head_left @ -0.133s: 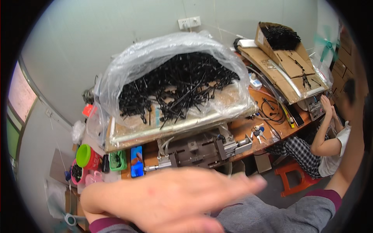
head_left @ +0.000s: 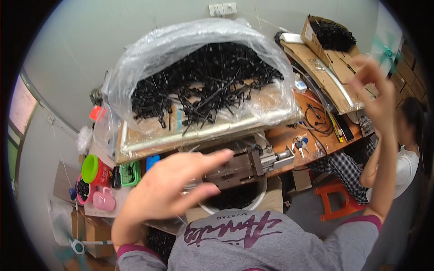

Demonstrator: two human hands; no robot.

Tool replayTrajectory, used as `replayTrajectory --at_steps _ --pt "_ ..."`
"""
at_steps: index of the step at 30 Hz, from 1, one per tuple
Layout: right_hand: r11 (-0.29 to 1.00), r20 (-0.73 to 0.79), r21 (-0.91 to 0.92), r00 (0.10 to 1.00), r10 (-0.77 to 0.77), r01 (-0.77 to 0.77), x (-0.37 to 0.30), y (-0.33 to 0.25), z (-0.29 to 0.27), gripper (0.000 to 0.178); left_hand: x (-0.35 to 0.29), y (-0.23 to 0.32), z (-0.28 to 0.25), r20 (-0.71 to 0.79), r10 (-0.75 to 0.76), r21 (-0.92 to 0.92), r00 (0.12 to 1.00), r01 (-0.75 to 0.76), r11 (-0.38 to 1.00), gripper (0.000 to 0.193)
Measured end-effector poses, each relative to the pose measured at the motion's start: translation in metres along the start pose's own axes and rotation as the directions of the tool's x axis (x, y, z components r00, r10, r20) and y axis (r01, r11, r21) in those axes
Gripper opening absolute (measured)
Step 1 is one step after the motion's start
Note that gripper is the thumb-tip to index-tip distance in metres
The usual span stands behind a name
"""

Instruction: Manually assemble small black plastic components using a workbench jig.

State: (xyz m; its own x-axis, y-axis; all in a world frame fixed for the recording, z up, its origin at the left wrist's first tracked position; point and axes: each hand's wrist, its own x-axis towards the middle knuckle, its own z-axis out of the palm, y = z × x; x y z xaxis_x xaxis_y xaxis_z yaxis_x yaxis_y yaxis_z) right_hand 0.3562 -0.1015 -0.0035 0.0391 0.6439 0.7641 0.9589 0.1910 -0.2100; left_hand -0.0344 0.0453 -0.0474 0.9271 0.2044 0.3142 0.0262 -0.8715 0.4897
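My left hand (head_left: 174, 183) hovers over the near edge of the bench, its fingers stretched out and apart, with nothing in it. Below its fingertips lies a dark metal fixture (head_left: 235, 169) with a sliding clamp, partly hidden by the hand. My right hand (head_left: 374, 92) is raised at the right, in front of the cardboard; it is blurred, its fingers bent and parted from the thumb, and I see nothing in it. Behind the fixture, a clear plastic bag (head_left: 149, 56) spreads open around a heap of black cable ties (head_left: 212, 86).
A cardboard box (head_left: 312, 34) of black pieces stands at the back right. Keys (head_left: 299, 145), a black cable (head_left: 312, 118) and a phone (head_left: 344, 128) lie on the bench. A co-worker (head_left: 402, 167) sits at right near an orange stool (head_left: 332, 201). Left: green basket (head_left: 130, 174), pink mug (head_left: 104, 198).
My left hand has drawn back leftward and its fingers have spread. My right hand has come into view at the right. The view has tilted down, showing more of my shirt.
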Motion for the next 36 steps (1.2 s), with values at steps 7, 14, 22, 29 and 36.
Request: replayTrajectory --at_steps 7,14,22,29,36 --pt "0.737 0.147 0.543 0.91 0.388 -0.402 -0.081 -0.019 0.124 0.01 -0.026 -0.081 0.062 -0.508 -0.173 0.204 0.844 0.313 0.928 0.033" --pt "0.986 -0.07 0.151 0.996 -0.057 0.067 -0.045 -0.058 0.224 0.008 0.016 -0.16 0.091 -0.69 -0.121 0.279 0.714 0.416 0.866 0.035" --pt "0.999 0.166 -0.05 0.986 -0.012 0.02 -0.075 -0.009 0.273 0.017 0.045 -0.186 0.11 -0.62 -0.253 0.3 0.742 0.523 0.798 0.032" --pt "0.995 0.159 -0.1 0.986 0.048 -0.032 -0.067 -0.001 0.26 0.017 0.045 -0.184 0.104 -0.648 -0.142 0.342 0.749 0.452 0.824 0.017" --pt "0.982 0.128 0.168 0.986 -0.103 0.081 -0.028 -0.05 0.303 0.016 0.048 -0.189 0.097 -0.619 0.005 0.407 0.785 0.316 0.857 0.017"
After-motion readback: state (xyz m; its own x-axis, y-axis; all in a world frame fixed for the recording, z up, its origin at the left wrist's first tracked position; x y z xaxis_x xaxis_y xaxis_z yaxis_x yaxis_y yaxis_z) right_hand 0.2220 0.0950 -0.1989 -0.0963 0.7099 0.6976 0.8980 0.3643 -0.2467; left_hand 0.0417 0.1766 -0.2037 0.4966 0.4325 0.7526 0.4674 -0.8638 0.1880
